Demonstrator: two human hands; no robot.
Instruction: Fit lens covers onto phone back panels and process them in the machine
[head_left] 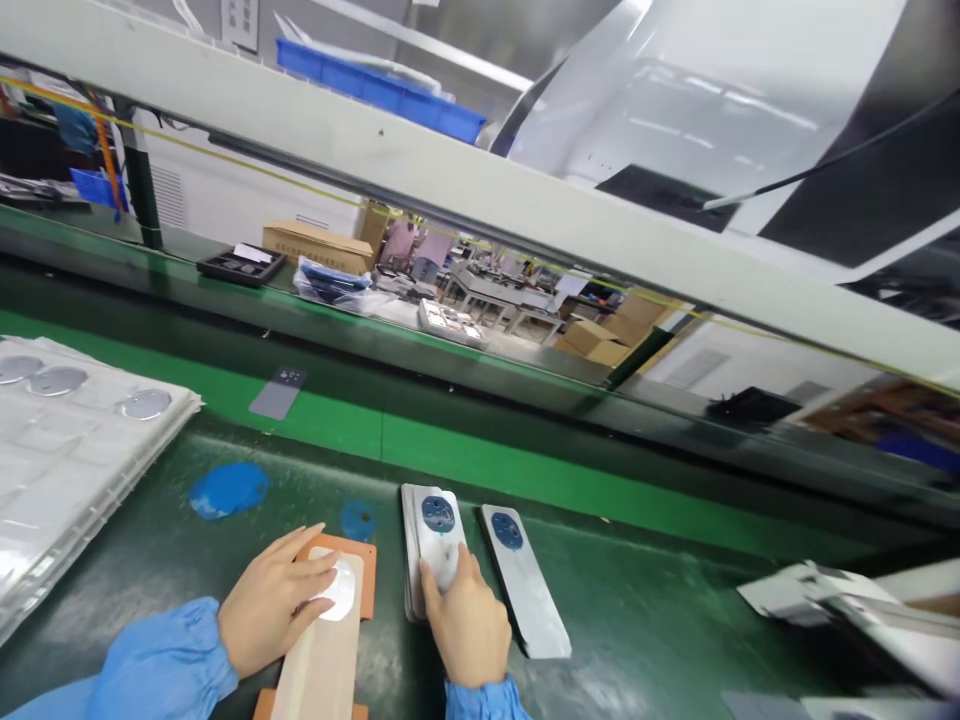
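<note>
My left hand [270, 605] lies with fingers stretched over a pale wood-coloured panel [322, 665]. Its fingertips touch a shiny round silver disc [342, 590] at the panel's upper end. Under the panel sits an orange fixture block [368, 575]. To the right, my right hand [472, 625] pinches the top phone back cover [437, 548] of a small stack by its sides, thumb left and fingers right. This silvery cover has a round blue camera area. A second stack of similar phone covers [529, 590] lies just right of that hand.
A white plastic tray stack [67, 460] with silver discs stands at left. Blue round pieces [229, 490] lie on the dark green bench. One grey phone cover [277, 393] rests on the green strip behind. A shelf beam [450, 165] crosses overhead; white items [847, 610] lie at right.
</note>
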